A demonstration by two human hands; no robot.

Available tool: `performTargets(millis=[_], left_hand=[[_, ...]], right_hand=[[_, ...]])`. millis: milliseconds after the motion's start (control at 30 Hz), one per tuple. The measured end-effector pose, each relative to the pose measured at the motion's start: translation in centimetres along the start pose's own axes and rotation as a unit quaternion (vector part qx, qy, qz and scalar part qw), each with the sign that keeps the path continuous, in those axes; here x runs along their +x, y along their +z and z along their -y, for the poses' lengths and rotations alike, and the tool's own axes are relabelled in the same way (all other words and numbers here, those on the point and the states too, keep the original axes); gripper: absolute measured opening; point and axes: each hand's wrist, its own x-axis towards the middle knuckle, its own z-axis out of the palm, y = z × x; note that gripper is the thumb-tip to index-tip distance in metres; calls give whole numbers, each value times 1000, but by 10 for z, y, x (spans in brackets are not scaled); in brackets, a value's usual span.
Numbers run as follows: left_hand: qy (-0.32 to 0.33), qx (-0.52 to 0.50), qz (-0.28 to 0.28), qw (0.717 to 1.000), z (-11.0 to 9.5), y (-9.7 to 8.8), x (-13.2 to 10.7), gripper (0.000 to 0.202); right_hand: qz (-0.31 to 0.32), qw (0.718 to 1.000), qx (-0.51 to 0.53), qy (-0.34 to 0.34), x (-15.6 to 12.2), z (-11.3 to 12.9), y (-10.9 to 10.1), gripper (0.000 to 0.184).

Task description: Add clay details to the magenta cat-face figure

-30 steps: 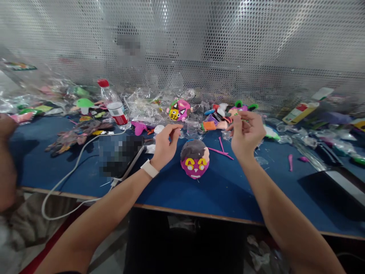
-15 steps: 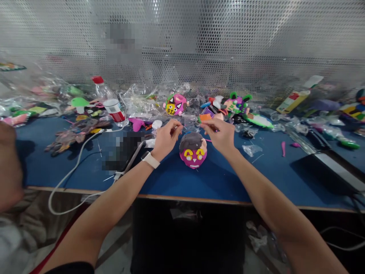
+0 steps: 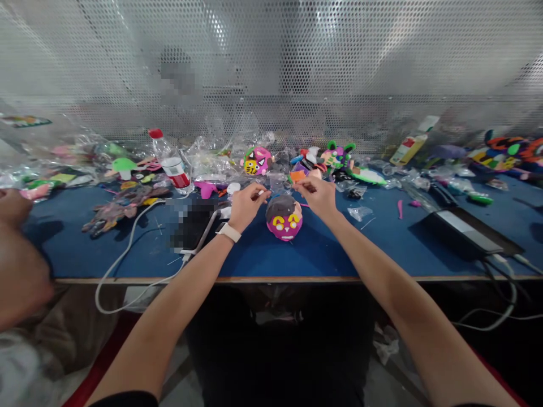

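Observation:
A round pink clay head (image 3: 284,217) with a grey top and yellow eyes rests on the blue table (image 3: 322,254). My left hand (image 3: 246,204), with a white wristband, is closed in a pinch just left of the head's top. My right hand (image 3: 319,195) is closed in a pinch just right of the top, touching or nearly touching the head. What either pinch holds is too small to make out. A thin pink strip (image 3: 306,206) lies beside the right hand.
Another person's arm (image 3: 19,254) is at the left edge. A pixelated dark device (image 3: 193,226) with a white cable (image 3: 127,249) lies left of my hand. Behind are a plastic bottle (image 3: 169,164), clay figures (image 3: 257,161), crinkled plastic wrap and a perforated metal wall. A dark flat box (image 3: 466,237) sits right.
My right hand came down from the right to the top of the pink head. The left hand stayed pinched beside it. The view tilted down and pulled back.

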Motion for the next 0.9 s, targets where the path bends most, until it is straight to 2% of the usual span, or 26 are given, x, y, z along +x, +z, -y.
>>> performTargets(millis=[167, 367, 500, 633, 767, 900], left_hand=[[27, 26, 2, 999, -3, -1, 1, 16], [46, 18, 12, 999, -6, 2, 1, 25], [93, 66, 4, 993, -12, 0, 0, 28], [112, 96, 10, 989, -21, -2, -1, 29], [125, 114, 11, 986, -26, 1, -3, 23], [145, 120, 21, 982, -25, 4, -5, 21]], right_hand=[[1, 998, -42, -52, 3, 8, -3, 24], [25, 999, -14, -27, 7, 14, -8, 19], [33, 999, 0, -9, 7, 16, -8, 15], [47, 998, 42, 15, 5, 22, -7, 15], [46, 998, 32, -30, 5, 30, -9, 4], [60, 993, 28, -95, 7, 35, -10, 3]])
